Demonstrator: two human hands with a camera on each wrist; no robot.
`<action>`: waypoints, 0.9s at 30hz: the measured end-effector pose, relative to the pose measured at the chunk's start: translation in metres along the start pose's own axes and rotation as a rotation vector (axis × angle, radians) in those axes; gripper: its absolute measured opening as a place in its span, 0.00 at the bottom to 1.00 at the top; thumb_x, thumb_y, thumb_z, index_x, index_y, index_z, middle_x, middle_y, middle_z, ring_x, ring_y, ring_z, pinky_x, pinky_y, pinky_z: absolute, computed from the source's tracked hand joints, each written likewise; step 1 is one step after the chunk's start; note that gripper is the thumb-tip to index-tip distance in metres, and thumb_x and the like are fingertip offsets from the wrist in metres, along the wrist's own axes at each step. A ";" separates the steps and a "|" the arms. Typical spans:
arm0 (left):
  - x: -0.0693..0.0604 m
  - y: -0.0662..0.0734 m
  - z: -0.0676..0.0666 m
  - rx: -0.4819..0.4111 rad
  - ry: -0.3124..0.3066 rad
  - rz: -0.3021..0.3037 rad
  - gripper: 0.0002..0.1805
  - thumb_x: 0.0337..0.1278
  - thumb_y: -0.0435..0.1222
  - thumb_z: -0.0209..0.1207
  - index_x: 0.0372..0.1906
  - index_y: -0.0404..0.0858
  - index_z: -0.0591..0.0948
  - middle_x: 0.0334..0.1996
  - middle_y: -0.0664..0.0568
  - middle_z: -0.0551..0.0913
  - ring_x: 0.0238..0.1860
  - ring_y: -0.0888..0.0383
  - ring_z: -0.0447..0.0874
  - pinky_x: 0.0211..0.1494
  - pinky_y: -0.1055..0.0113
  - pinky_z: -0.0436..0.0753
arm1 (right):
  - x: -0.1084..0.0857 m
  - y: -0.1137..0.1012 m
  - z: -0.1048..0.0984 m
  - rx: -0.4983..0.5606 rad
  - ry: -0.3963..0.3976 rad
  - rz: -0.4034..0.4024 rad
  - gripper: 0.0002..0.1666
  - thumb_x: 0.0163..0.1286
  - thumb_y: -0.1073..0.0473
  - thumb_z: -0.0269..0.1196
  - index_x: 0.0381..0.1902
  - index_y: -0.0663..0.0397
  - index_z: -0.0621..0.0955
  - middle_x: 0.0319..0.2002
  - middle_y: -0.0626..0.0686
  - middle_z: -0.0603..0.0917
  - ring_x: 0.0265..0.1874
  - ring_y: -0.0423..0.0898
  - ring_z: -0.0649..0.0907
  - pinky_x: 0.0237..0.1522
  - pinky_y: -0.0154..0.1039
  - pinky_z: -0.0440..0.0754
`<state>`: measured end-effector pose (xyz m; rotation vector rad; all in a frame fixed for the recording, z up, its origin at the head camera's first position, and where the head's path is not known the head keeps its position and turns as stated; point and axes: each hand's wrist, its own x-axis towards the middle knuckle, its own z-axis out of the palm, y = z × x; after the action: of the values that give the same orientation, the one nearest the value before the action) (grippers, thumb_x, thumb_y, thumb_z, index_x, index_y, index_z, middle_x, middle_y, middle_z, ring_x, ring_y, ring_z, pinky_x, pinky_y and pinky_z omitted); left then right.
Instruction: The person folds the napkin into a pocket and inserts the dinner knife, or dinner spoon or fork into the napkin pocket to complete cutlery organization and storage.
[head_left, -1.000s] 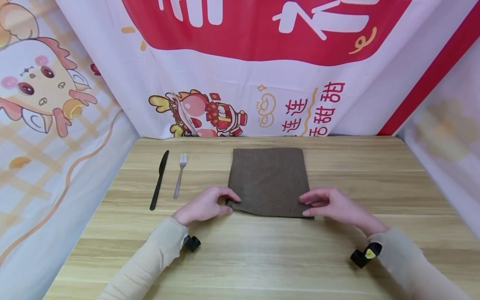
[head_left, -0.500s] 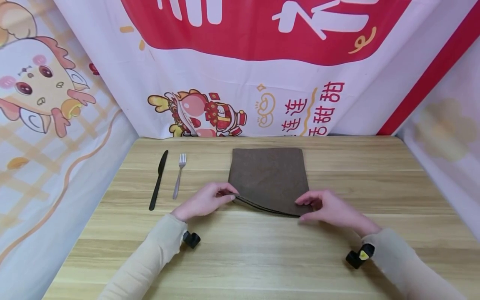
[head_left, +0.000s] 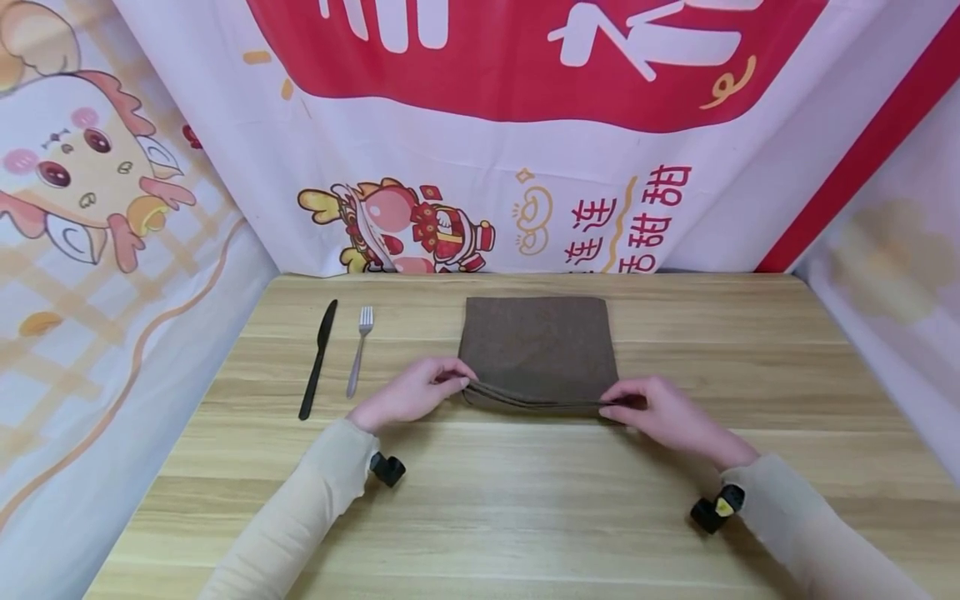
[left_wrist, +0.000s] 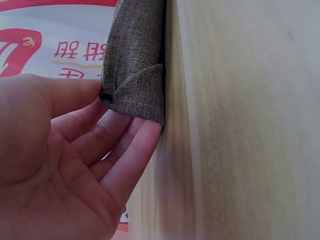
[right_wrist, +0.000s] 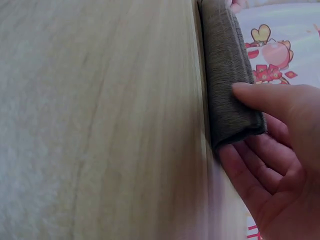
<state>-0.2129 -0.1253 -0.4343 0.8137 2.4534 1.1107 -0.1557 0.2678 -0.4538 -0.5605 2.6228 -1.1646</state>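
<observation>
A dark brown folded cloth (head_left: 536, 342) lies flat on the wooden table, its near edge lifted and bent upward. At the cloth's near left corner, my left hand (head_left: 415, 390) pinches the raised edge between thumb and fingers. My right hand (head_left: 667, 417) pinches the near right corner the same way. In the left wrist view, the left thumb presses on the cloth's end (left_wrist: 135, 95), with fingers beneath it. The right wrist view has the right thumb on the rolled-up edge of the cloth (right_wrist: 227, 65) and fingertips under its end.
A black knife (head_left: 318, 358) and a silver fork (head_left: 361, 350) lie side by side left of the cloth on the table (head_left: 525, 517). Printed fabric (head_left: 495, 150) hangs behind the table and along both sides.
Both hands have taken hold of the cloth's near edge and raised it, moving it slightly away from me. The left side rose first, then the right. Knife and fork stayed put.
</observation>
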 end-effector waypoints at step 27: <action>-0.010 0.002 0.002 -0.036 0.046 0.062 0.04 0.73 0.43 0.61 0.43 0.49 0.85 0.37 0.58 0.85 0.37 0.58 0.81 0.42 0.60 0.83 | -0.002 -0.008 -0.014 0.034 0.078 0.000 0.10 0.75 0.55 0.65 0.47 0.51 0.87 0.41 0.47 0.87 0.33 0.46 0.82 0.35 0.39 0.82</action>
<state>-0.2035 -0.1288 -0.4333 0.8678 2.4531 1.2047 -0.1567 0.2732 -0.4387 -0.5184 2.6616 -1.2529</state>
